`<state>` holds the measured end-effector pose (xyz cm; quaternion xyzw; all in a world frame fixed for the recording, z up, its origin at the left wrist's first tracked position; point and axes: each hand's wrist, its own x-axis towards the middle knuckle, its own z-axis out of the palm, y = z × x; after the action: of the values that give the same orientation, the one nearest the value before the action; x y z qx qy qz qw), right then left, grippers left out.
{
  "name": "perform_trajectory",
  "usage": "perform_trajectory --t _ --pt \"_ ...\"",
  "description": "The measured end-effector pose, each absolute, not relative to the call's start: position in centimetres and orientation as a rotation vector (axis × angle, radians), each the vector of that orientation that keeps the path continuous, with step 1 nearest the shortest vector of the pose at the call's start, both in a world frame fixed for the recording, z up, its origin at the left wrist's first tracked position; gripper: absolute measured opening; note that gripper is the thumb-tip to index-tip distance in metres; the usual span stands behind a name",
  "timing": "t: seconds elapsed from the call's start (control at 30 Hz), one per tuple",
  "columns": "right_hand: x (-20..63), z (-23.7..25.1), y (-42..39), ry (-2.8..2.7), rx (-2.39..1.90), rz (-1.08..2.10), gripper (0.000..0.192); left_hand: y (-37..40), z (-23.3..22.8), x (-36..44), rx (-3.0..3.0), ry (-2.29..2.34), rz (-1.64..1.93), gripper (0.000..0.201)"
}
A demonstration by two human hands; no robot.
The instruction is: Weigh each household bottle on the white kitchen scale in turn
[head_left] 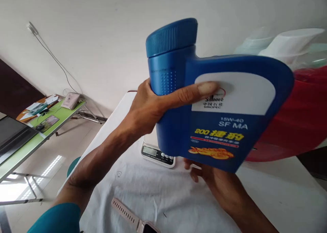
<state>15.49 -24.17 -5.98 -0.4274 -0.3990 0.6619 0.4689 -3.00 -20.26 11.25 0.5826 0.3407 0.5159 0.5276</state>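
A: White cloth covers the big table, and the largest thing above it is the blue plastic motor-oil jug with a ribbed blue screw cap, held up in the air and tilted, cap toward the upper left

B: Who has it?

A: Both hands. The left hand wraps the neck just under the cap, fingers closed round it, thumb pressed flat on the white label. The right hand cups the bottom edge from beneath; its fingers curl under the jug, mostly hidden

B: Is that a good hold?

A: I'd judge so: one hand at the neck, one bearing the weight below. Keeping the cap end uppermost and the lower palm square under the base should stop it slipping

B: Anything in it?

A: Can't tell, the plastic is opaque and the cap is on. Behind it a stack of plastic basins, red below and whitish ones above, shows no contents

B: Smaller things?

A: A white digital kitchen scale sits on the cloth directly under the jug, and a pink-strapped wristwatch lies near the table's front edge. A green folding table stands well apart on the left
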Motion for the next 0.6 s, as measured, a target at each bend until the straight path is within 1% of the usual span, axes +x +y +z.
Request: perform_trajectory --t 0.07,0.2,0.3,0.4,0.53,0.6 --pt "17.6 -6.7 -25.4 -0.961 -1.196 1.499 0.055 -20.3 11.3 -3.0 1.38 0.849 1.273 0.048" --pt "20.9 -8.3 -27.8 -1.013 -1.426 1.173 0.048 -19.9 11.1 -3.6 1.371 0.851 1.319 0.047" --pt "21.7 -9.4 -29.2 -1.093 -1.549 1.019 0.044 -19.5 10.9 -3.8 1.376 0.777 1.313 0.036" --pt "21.7 -9.9 -30.2 -1.131 -1.624 0.971 0.039 -19.4 10.9 -3.6 1.383 0.72 1.322 0.031" --pt "21.5 -9.7 -30.6 -1.11 -1.692 0.956 0.037 -19.7 11.5 -3.0 1.4 0.765 1.358 0.042" --pt "21.6 -9.7 -30.6 -1.075 -1.643 0.982 0.033 -20.0 11.9 -2.9 1.397 0.778 1.354 0.043"
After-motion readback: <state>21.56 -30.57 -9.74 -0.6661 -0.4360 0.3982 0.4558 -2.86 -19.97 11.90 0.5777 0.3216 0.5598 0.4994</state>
